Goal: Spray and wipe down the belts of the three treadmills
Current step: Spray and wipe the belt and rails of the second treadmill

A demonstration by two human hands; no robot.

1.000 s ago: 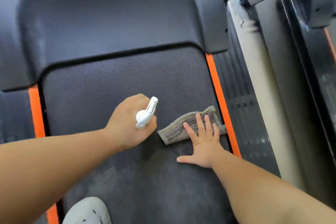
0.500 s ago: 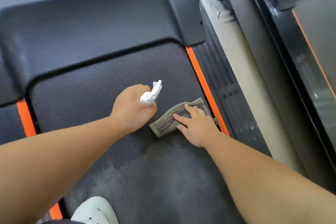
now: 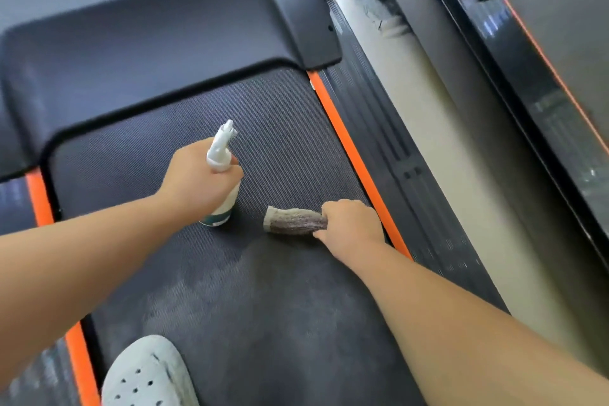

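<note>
I look down on a dark treadmill belt (image 3: 204,290) edged with orange strips. My left hand (image 3: 197,181) grips a white spray bottle (image 3: 221,171) around its neck, nozzle pointing away toward the motor cover, base just above the belt. My right hand (image 3: 349,224) grips a bunched grey cloth (image 3: 293,224), which sticks out to the left just over the belt near the right orange strip (image 3: 349,148). The two hands are a short way apart. A paler, streaky patch shows on the belt nearer to me.
A black motor cover (image 3: 148,30) with a logo lies ahead. To the right are a ribbed side rail (image 3: 389,158), a cream floor gap (image 3: 438,148) and a second treadmill (image 3: 560,43). A white perforated shoe (image 3: 145,376) stands on the belt at the bottom left.
My right hand went from lying flat on the spread cloth to gathering it into a bunch. The left hand tilted the bottle more upright, so its body shows. The view shifted right.
</note>
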